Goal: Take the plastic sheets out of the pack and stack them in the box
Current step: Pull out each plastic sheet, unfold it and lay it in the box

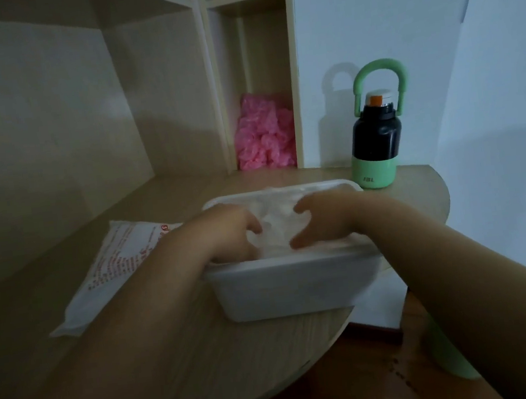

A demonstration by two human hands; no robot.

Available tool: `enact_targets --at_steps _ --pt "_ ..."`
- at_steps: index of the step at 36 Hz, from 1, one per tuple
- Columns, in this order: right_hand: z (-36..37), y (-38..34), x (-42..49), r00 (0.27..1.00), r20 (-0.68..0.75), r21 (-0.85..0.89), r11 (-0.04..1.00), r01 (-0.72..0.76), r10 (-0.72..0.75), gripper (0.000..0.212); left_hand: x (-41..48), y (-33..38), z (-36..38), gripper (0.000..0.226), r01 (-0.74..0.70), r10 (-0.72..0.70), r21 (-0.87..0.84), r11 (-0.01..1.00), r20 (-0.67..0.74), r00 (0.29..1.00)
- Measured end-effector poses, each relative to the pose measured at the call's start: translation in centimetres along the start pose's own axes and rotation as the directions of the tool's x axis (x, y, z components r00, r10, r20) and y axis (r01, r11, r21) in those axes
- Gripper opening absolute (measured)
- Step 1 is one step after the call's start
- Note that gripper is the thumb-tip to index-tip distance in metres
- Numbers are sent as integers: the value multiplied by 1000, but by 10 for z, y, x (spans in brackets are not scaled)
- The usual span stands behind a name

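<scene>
A white rectangular box (291,286) stands on the wooden desk in front of me, filled with crumpled clear plastic sheets (274,227). Both hands are inside it. My left hand (229,232) reaches in from the left with curled fingers on the sheets. My right hand (319,219) comes in from the right, thumb and fingers spread and bent over the sheets. The frame is blurred, so whether either hand pinches a sheet cannot be made out. The pack (115,268), a flat white bag with red print, lies on the desk left of the box, partly under my left forearm.
A black and green bottle (376,140) with a loop handle stands behind the box at the right. A pink plastic bundle (264,133) fills a shelf niche at the back. The desk's curved edge (321,350) runs just past the box's near right corner.
</scene>
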State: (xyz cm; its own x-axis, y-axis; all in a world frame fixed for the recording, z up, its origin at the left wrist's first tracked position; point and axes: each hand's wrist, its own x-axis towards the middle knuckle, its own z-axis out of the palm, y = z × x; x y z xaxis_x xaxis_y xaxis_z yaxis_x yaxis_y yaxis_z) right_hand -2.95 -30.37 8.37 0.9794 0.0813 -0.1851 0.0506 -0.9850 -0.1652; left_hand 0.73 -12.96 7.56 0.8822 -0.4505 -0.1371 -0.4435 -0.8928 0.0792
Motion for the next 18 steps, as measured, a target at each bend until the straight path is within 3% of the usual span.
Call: enact_targets --at_steps 4,9,11,14,18 --pt "14 5 14 968 242 -136 990 -38 70 57 20 15 7 42 17 -36 84 996 232 972" --pt "14 11 18 968 236 -134 990 -51 82 51 30 17 13 38 -59 13 131 990 330 944" --pt "14 11 14 989 140 -49 998 -50 56 57 29 13 11 37 -69 51 66 995 249 967" --pt "10 11 9 993 -112 58 998 -20 26 58 17 2 4 41 -85 79 -160 983 -42 996" --pt "3 -5 -3 911 -410 255 964 75 38 45 -23 -17 -4 28 -228 6 -481 846 -420 907"
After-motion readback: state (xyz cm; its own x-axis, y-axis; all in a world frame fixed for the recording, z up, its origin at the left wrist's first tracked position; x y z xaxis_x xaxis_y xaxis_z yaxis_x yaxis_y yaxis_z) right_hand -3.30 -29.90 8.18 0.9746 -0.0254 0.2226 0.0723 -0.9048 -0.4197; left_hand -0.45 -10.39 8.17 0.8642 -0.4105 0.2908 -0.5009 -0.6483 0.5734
